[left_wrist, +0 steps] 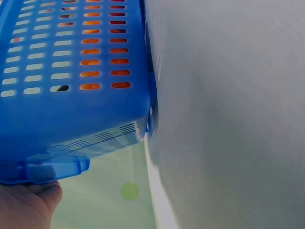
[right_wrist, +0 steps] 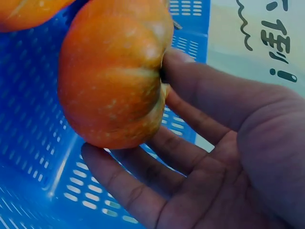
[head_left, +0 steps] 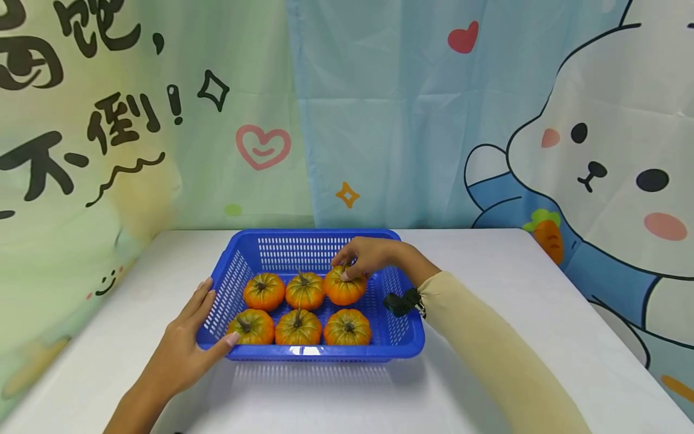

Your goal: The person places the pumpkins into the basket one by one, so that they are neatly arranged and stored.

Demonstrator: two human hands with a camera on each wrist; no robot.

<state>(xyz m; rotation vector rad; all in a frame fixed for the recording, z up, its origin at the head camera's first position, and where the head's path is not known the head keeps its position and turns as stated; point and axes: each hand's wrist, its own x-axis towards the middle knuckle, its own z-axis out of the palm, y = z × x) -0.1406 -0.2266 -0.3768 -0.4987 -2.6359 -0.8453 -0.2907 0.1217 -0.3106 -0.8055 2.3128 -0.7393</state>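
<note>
A blue plastic basket [head_left: 325, 354] with slotted walls holds several small orange pumpkins [head_left: 298, 328] in two rows. My right hand [head_left: 370, 256] reaches in over the right side and grips the back-row right pumpkin [head_left: 347, 292] from above. In the right wrist view, the thumb presses near the stem of this pumpkin [right_wrist: 112, 81] while the fingers [right_wrist: 124, 183] bend around its side. My left hand [head_left: 187, 337] rests at the basket's front left corner, fingers extended along the left rim and thumb on the front rim. The left wrist view shows that hand [left_wrist: 26, 205] against the rim's outer edge.
The basket stands on a white-covered table [head_left: 466, 265]. Behind the table hangs a printed curtain [head_left: 368, 120] with a cartoon bear and lettering. A black device [head_left: 402, 302] is strapped to the right wrist, beside the basket's right wall.
</note>
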